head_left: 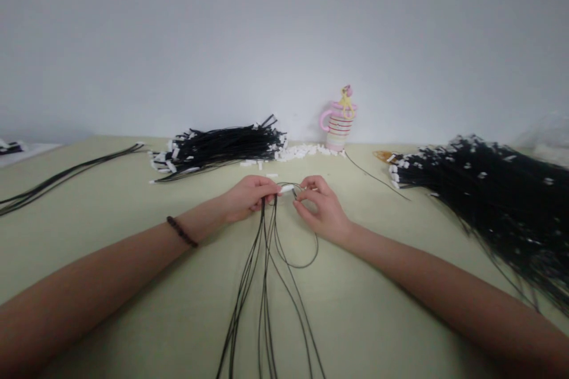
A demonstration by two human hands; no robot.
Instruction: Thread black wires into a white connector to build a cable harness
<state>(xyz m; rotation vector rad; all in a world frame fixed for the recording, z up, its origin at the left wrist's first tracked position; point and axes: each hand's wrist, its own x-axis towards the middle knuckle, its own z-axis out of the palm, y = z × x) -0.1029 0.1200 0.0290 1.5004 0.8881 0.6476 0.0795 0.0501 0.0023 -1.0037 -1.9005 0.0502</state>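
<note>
In the middle of the head view, my left hand (251,196) pinches a white plastic connector (287,188) between thumb and fingertips. Several thin black wires (265,272) hang down from below those fingers toward the front of the table. Just to the right, my right hand (320,204) has its thumb and fingertips closed round the end of one black wire (316,249), close to the connector. That wire bends in a loop beneath the right hand. Whether its tip touches the connector is too small to tell.
On the pale green table (178,302), a bundle of black wires with white ends (217,145) lies at the back, beside loose white connectors (304,152). A striped pink mug (339,127) stands by the wall. At right sits a large wire pile (498,195); at left, loose wires (66,174).
</note>
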